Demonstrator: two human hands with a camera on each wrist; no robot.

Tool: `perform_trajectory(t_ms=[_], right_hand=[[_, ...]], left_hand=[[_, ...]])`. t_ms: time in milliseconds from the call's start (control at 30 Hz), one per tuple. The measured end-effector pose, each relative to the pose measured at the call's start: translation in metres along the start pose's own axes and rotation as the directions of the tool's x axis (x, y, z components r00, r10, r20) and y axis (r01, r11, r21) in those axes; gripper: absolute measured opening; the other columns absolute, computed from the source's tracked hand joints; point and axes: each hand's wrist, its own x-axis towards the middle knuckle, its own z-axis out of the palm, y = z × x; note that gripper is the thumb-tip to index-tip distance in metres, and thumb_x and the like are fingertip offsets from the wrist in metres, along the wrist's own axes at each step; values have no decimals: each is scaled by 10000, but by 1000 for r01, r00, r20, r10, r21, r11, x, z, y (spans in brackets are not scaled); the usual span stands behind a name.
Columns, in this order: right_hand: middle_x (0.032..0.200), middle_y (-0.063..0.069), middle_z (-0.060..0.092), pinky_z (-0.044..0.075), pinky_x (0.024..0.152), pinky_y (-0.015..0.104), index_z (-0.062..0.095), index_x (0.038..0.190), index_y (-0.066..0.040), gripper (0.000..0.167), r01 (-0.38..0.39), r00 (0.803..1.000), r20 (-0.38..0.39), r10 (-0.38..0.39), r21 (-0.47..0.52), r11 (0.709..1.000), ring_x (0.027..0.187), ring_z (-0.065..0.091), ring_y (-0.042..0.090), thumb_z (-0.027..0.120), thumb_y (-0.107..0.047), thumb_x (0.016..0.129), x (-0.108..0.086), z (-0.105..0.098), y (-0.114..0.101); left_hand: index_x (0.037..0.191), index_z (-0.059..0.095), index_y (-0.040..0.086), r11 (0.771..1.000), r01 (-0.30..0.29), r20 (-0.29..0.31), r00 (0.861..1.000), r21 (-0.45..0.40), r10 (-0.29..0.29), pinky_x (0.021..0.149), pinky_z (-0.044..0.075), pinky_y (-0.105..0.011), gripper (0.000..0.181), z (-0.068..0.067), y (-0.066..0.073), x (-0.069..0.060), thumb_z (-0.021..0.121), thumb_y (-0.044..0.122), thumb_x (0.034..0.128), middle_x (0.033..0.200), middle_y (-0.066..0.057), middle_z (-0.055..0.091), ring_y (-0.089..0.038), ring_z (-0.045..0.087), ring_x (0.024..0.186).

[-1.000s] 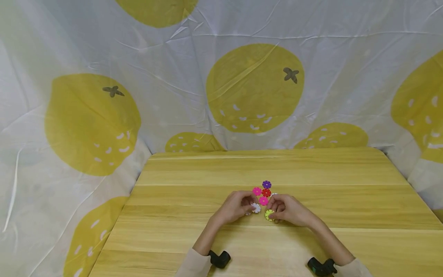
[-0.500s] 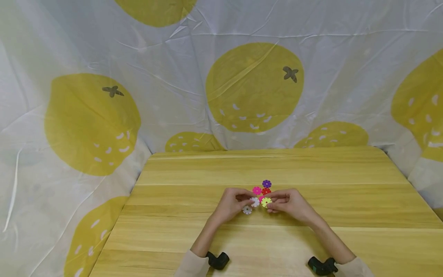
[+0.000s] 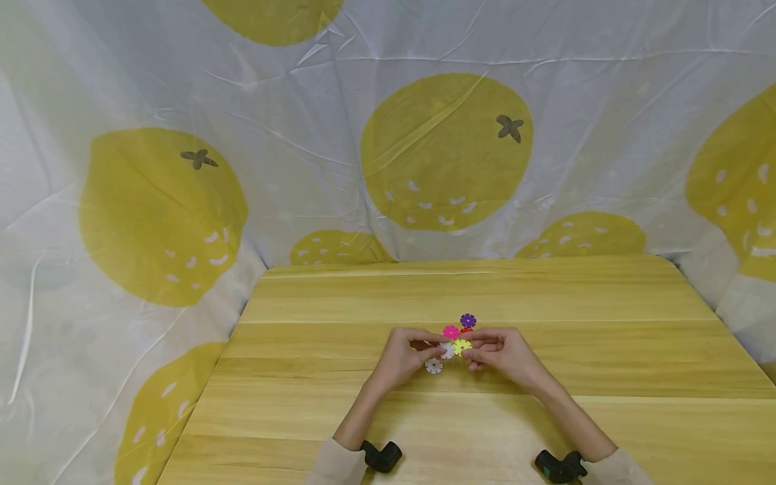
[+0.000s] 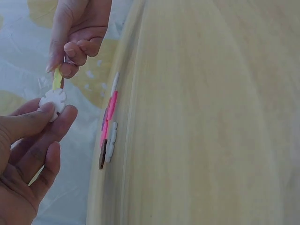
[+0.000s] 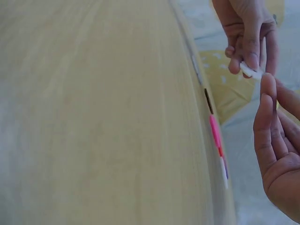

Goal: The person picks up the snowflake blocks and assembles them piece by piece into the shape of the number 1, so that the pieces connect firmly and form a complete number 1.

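The left hand [image 3: 407,357] pinches a white notched disc [image 3: 447,351] between thumb and fingertips, and the right hand [image 3: 508,357] pinches a yellow notched disc [image 3: 462,347] the same way. Both hands are closed only at the tips, raised above the wooden tabletop [image 3: 545,296], with the two discs meeting edge to edge between them; whether their slots interlock cannot be told. Just beyond the fingertips, away from the person, lie a pink disc [image 3: 451,332], a partly covered red disc [image 3: 465,331] and a purple disc [image 3: 468,320]. A loose white disc [image 3: 433,366] rests on the person's side of the left fingertips. The left wrist view also shows a brown disc [image 4: 102,154] on the table, to the right of the left hand there.
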Motion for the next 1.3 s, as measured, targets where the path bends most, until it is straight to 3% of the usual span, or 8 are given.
perform_trajectory(t_ms=[233, 433, 700, 800, 1033, 1300], right_hand=[[1066, 350, 728, 639, 747, 355, 594, 1315, 176, 434, -31, 1000, 1, 31, 0, 1000, 737, 748, 122, 703, -79, 981, 1, 2, -1], [1031, 352, 731, 625, 705, 297, 606, 1314, 164, 455, -43, 999, 4, 43, 7, 999, 682, 730, 123, 729, -100, 965, 1, 6, -3], [1010, 348, 737, 623, 679, 296, 626, 1279, 167, 445, -33, 999, -32, 34, 24, 999, 647, 725, 116, 759, -85, 937, 1, 9, -3], [1009, 330, 746, 626, 688, 300, 623, 1284, 165, 448, -30, 999, -39, 31, 25, 999, 649, 726, 120, 758, -85, 937, 1, 10, -3], [939, 213, 785, 631, 668, 348, 616, 1301, 157, 461, 3, 999, -52, -1, 39, 999, 645, 719, 122, 750, -109, 949, 1, 12, -5], [945, 218, 790, 564, 589, 245, 679, 1269, 89, 402, 0, 996, -90, 2, 15, 1000, 586, 657, 87, 756, -144, 951, 0, 15, -12]], left_hand=[[1037, 826, 32, 995, -89, -9, 996, 50, 90, 694, 604, -266, 147, 1, -3, 0, 770, 21, 902, 897, -135, 792, -303, 751, 783], [985, 824, -10, 979, -195, -30, 980, 64, 198, 675, 632, -374, 125, 1, -3, -1, 759, -46, 885, 831, -155, 775, -292, 757, 742], [944, 832, 6, 953, -276, -65, 956, 124, 285, 694, 613, -231, 157, 0, -3, 0, 756, -105, 864, 810, -121, 780, -237, 754, 737], [950, 829, -4, 957, -273, -63, 958, 98, 280, 699, 622, -252, 158, 0, -3, 0, 747, -113, 870, 817, -133, 780, -245, 761, 741], [1004, 807, -49, 976, -196, -57, 980, -93, 192, 669, 625, -477, 123, -2, -3, -2, 747, -49, 896, 851, -214, 768, -329, 774, 736], [995, 817, -26, 980, -168, -105, 982, -109, 157, 612, 610, -382, 118, -4, -2, -4, 782, -3, 885, 861, -199, 783, -235, 778, 739]])
